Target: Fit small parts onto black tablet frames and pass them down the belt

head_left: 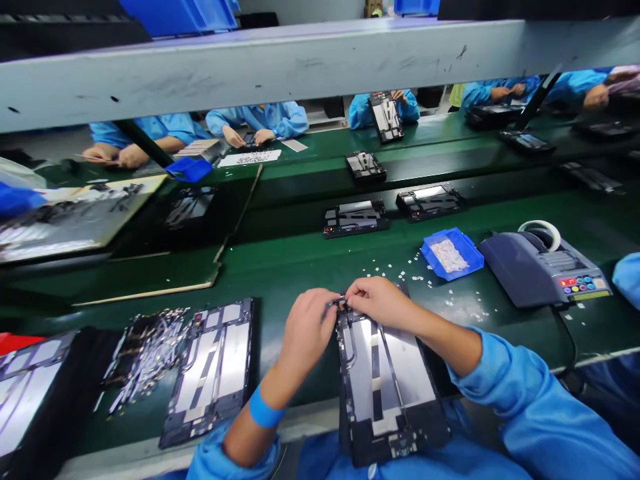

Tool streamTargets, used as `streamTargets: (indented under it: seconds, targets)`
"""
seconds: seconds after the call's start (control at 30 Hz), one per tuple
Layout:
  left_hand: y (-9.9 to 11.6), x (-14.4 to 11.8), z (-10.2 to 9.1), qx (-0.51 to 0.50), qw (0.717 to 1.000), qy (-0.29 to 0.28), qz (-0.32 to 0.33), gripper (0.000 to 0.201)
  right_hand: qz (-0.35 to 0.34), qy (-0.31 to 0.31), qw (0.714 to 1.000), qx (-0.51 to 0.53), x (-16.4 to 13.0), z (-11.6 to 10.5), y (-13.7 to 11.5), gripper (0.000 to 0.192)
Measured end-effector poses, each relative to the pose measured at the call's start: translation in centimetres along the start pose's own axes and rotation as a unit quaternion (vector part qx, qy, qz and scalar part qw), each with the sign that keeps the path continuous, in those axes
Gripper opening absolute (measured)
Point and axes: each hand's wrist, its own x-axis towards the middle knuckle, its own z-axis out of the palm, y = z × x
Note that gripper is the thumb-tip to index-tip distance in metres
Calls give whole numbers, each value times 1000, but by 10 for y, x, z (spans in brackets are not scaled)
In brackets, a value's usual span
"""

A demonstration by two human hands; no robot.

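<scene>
An opened tablet (385, 373) with silver plates and black parts lies in front of me, its near end at the table's edge. At its far left corner, my left hand (309, 327) is closed in a pinch, thumb and forefinger at a small dark part (342, 304). Just right of it my right hand (383, 303) is also pinched, fingertips down on the same corner. What each hand grips is too small and covered to name. Another opened tablet (215, 367) lies to the left, beside a pile of thin silver and black strips (150, 353).
A blue tray (453, 255) holds small pale pieces, with more scattered around it. A grey tape dispenser (545, 267) stands at right. More opened tablets (355, 218) lie farther back on the green surface. A grey shelf beam (300, 70) crosses above. Several co-workers in blue sleeves (290, 123) work opposite.
</scene>
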Motion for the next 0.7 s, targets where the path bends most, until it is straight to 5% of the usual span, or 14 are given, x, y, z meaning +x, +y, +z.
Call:
streamTargets:
  seconds: [0.1,0.27,0.47,0.7]
  targets:
    - [11,-6,0,-105,983,-16,-151,25,-23,8,1000,-9,-6,2,-2,12]
    - [19,-4,1,-199,946,-13,-255,23,-49,29,996,-73,-13,9,-7,12]
    - [23,-11,8,-193,943,26,-268,20,-73,47,954,-288,-25,21,-4,15]
    - [23,-20,10,-161,950,56,-263,20,-84,83,948,-297,-36,17,-9,17]
